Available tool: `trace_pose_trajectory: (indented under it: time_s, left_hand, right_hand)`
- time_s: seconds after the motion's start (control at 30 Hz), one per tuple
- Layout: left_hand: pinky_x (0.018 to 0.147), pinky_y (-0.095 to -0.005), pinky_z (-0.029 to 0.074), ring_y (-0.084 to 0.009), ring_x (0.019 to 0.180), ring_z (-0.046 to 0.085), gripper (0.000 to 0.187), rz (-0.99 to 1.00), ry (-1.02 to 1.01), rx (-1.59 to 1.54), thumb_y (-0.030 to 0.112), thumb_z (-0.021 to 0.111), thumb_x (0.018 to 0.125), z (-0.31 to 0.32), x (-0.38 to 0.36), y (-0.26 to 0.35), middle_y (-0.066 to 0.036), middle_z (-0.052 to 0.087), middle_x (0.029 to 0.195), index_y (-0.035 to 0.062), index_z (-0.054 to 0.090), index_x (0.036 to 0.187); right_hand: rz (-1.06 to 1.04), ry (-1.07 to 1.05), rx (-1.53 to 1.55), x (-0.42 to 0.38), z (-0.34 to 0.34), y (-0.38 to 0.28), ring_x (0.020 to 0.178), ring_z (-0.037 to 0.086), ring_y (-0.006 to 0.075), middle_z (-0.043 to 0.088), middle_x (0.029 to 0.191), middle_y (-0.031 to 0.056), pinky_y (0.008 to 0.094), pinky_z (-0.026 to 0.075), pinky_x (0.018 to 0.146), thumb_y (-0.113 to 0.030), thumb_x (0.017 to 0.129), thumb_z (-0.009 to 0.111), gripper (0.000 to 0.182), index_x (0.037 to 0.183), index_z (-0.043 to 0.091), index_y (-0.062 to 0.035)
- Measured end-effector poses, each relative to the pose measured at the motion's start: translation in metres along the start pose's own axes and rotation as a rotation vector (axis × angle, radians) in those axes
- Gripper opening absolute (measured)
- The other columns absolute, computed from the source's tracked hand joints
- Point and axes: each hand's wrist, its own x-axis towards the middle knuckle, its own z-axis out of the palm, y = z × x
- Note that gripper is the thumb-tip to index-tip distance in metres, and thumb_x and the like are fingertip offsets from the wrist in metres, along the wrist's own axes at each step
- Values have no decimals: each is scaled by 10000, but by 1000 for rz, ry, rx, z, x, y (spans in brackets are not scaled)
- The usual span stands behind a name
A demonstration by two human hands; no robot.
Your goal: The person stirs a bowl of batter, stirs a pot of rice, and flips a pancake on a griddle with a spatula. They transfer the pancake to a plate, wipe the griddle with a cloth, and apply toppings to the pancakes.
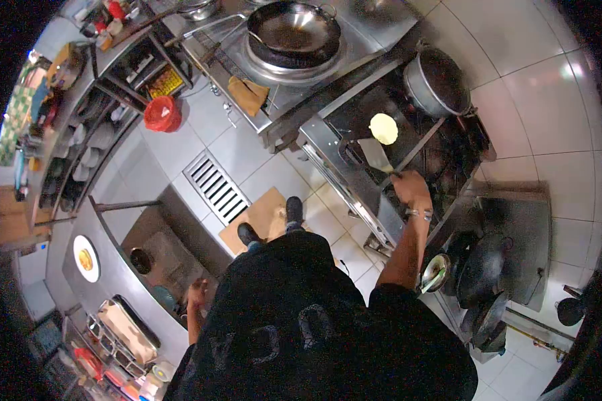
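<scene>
My right hand (411, 188) is closed around the handle of a metal spatula (376, 154), held over the dark flat stove top (352, 121). Just beyond the blade lies a round, pale yellow flat cake (384, 128), apart from the spatula in this view. My left hand (197, 293) hangs low at my left side, fingers loosely bent and with nothing seen in it. It is nearest to the metal counter (124, 294) and its lower shelf.
A large pot (437, 81) stands at the back of the stove. A wok (294, 27) sits on the burner to the left, with a brown cloth (248, 95) near its front edge. A white plate of food (86, 258) rests on the left counter. A floor drain (216, 186) lies ahead.
</scene>
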Motion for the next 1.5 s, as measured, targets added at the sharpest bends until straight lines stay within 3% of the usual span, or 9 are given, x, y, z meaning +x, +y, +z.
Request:
trace_pose_trajectory:
  time_s: [0.1, 0.2, 0.43, 0.5, 0.6, 0.77, 1.23, 1.4, 1.5]
  left_hand:
    - [738, -333, 467, -223, 864, 599, 487, -78, -21, -143, 418, 631, 842, 0, -13, 25, -128, 625, 990, 58, 560, 1162]
    - [728, -359, 472, -267, 886, 599, 449, 830, 203, 853, 348, 646, 824, 29, 35, -126, -148, 620, 1016, 72, 566, 1169]
    - [811, -464, 477, -386, 1001, 543, 486, -266, -196, 18, 165, 610, 732, 19, 30, -66, -173, 553, 1168, 110, 520, 1206]
    - [805, -447, 492, -359, 976, 565, 440, 801, 66, 629, 187, 616, 764, 17, 48, -109, -157, 566, 1148, 100, 520, 1185]
    - [784, -433, 507, -348, 953, 580, 430, 814, 42, 822, 229, 620, 808, -10, 39, -63, -159, 563, 1166, 70, 506, 1191]
    - [736, -365, 495, -249, 865, 589, 422, 180, 43, 76, 306, 603, 854, -7, 29, -39, -132, 609, 1066, 32, 543, 1168]
    - [699, -298, 487, -159, 868, 590, 358, -98, -32, -59, 271, 608, 868, 6, -6, -6, -79, 627, 1023, 23, 601, 1126]
    - [725, -292, 484, -165, 939, 563, 394, 448, 0, 342, 304, 621, 865, 12, 19, -89, -57, 594, 1085, 38, 569, 1151]
    - [727, -290, 483, -179, 950, 556, 434, 906, 182, 895, 330, 625, 866, 21, 38, -129, -53, 582, 1104, 39, 544, 1178]
  right_hand:
    - [157, -282, -156, -3, -8, 14, 873, 592, 405, 614, 992, 252, 453, 487, 734, -339, 887, 466, 410, 878, 649, 27]
    - [-232, -235, -403, -15, 2, 41, 751, 626, 362, 643, 824, 233, 435, 485, 674, -328, 896, 470, 409, 812, 654, 28]
    - [75, -148, 224, -1, 37, 62, 451, 531, 235, 539, 514, 130, 391, 412, 480, -315, 841, 559, 408, 647, 585, 44]
    - [216, -178, 303, -2, 33, 49, 438, 510, 213, 534, 509, 115, 379, 395, 456, -314, 830, 571, 405, 636, 578, 41]
    - [208, 34, 375, 3, 56, 59, 437, 506, 208, 543, 511, 108, 372, 382, 446, -310, 815, 588, 397, 610, 576, 30]
    - [209, -77, 402, 17, 49, 66, 458, 542, 231, 553, 529, 133, 383, 427, 486, -315, 810, 593, 394, 632, 591, 36]
    - [-231, 165, -62, 46, 78, 63, 553, 626, 266, 618, 640, 149, 385, 499, 550, -302, 871, 499, 347, 847, 640, 14]
    - [258, -18, 624, 76, 106, 75, 504, 601, 208, 621, 631, 114, 347, 469, 475, -310, 882, 546, 328, 889, 621, 9]
    - [-89, 128, 427, 88, 134, 88, 475, 567, 166, 631, 656, 98, 300, 439, 440, -272, 874, 596, 281, 935, 611, 2]
